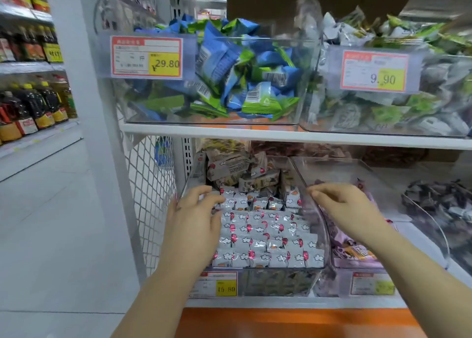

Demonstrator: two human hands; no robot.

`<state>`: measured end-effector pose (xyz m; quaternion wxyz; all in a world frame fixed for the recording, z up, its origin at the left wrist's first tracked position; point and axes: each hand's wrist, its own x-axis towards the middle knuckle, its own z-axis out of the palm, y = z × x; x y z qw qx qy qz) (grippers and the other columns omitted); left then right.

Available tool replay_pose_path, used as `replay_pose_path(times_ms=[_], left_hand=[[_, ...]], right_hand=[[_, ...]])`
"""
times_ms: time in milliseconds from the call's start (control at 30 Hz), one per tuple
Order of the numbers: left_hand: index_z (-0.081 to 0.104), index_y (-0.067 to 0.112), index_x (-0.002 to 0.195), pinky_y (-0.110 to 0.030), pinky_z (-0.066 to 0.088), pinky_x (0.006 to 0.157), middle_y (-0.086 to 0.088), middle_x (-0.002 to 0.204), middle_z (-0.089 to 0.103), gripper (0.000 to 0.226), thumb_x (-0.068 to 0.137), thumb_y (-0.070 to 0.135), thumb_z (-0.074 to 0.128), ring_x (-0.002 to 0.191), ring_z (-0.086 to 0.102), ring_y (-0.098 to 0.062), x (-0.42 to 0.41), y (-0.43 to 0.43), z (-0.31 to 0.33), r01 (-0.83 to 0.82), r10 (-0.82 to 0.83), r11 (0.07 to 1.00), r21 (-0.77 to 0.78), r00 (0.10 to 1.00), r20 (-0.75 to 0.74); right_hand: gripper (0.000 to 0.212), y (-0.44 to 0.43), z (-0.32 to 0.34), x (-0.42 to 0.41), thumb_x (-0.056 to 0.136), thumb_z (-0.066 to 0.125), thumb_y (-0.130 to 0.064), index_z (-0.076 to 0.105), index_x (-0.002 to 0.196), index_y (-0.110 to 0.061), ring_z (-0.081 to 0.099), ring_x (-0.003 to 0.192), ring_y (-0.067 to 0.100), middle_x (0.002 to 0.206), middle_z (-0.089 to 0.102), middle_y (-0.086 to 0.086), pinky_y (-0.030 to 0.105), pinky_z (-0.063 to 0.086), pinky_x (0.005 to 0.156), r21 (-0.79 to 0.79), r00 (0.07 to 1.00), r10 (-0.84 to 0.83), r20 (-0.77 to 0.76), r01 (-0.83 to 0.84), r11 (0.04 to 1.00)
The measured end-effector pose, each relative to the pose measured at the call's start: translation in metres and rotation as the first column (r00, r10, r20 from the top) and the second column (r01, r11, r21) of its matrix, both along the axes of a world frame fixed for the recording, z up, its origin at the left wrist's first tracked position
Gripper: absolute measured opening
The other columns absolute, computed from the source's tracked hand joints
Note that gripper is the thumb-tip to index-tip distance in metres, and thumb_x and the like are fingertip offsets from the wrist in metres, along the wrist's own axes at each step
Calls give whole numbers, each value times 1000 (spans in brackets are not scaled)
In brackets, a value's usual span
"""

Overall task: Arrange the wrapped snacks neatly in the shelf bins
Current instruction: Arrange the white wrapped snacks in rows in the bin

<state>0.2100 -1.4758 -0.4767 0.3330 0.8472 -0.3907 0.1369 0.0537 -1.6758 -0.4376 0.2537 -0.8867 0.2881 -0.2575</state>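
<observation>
A clear plastic bin [322, 238] on the lower shelf holds white wrapped snacks [265, 235] with red and cloud prints, lined up in rows at the front and loosely piled at the back. My left hand [196, 217] lies at the bin's left side, fingers lightly curved and touching the snacks in the upper rows. My right hand [342, 207] hovers over the bin's right wall, fingers bent with the tips close together; whether it holds anything is unclear.
To the right stands a bin of purple-wrapped snacks [352, 251], then one with dark wrappers [439, 202]. The upper shelf carries bins of blue-green packets [229, 69] and grey-green packets [396, 103]. A white wire mesh panel [150, 184] bounds the left. Oil bottles [33, 108] line the far-left shelving.
</observation>
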Motion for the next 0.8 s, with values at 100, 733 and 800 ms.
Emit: replay_pose_path(times_ms=[100,733,800], left_hand=[[69,21,104,-49,14,112,0,120,57,24,83,10,64,110,56,-24,-7,-4,-1,-21,19,999,29,998,56],[56,19,120,-24,38,71,-6,119,63,38,89,42,55,106,57,-24,-32,-161,28,170,-64,916,362,956,-286],[52,18,128,-25,39,76,-8,125,59,47,89,43,55,112,55,-25,-33,-168,28,143,-36,914,381,961,-273]], right_hand=[[20,-5,-23,-7,87,62,-13,70,105,-14,58,76,2,103,69,-1,2,38,67,86,996,-37,80,30,996],[33,-27,-35,-24,83,69,-28,66,115,-26,42,127,9,132,50,-20,39,26,115,266,966,227,123,-253,930],[32,-28,-33,-24,82,69,-29,67,114,-27,47,123,7,132,51,-22,39,28,113,281,965,231,126,-258,925]])
